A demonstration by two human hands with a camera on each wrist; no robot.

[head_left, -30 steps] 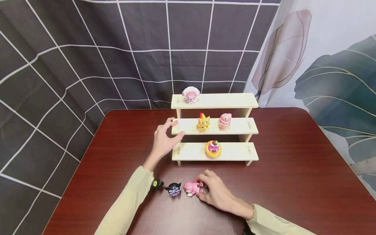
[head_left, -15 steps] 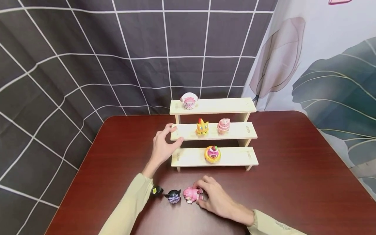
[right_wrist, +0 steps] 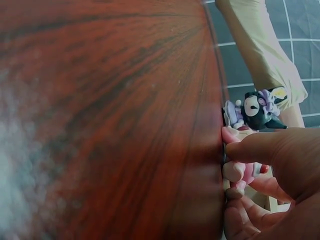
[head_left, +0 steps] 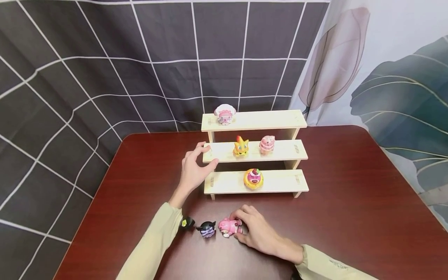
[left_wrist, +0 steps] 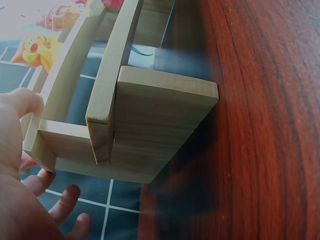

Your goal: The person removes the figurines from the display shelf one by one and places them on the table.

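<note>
My left hand (head_left: 193,169) holds the left end of the middle board of a three-tier wooden display stand (head_left: 224,181), thumb at the front edge and fingertips towards the back. In the left wrist view the thumb (left_wrist: 25,102) lies against that board. Down on the table my right hand (head_left: 258,229) pinches a pink bear-like figurine (head_left: 228,226) between thumb and fingers; the fingers partly cover it in the right wrist view. Left of it stands a black and purple figurine (head_left: 207,229). Beside my left sleeve is a black figurine (head_left: 188,223) with a yellow spot, partly hidden.
On the top board sits a white and pink figurine (head_left: 225,114). A yellow star-shaped figurine (head_left: 241,146) and a pink one (head_left: 267,144) share the middle board; a yellow-ringed figurine (head_left: 253,179) is on the lowest. A dark gridded curtain (head_left: 168,77) hangs behind the table (head_left: 350,186).
The head view dips and returns slightly. Both hands keep their places, the left at the stand and the right on the pink figurine.
</note>
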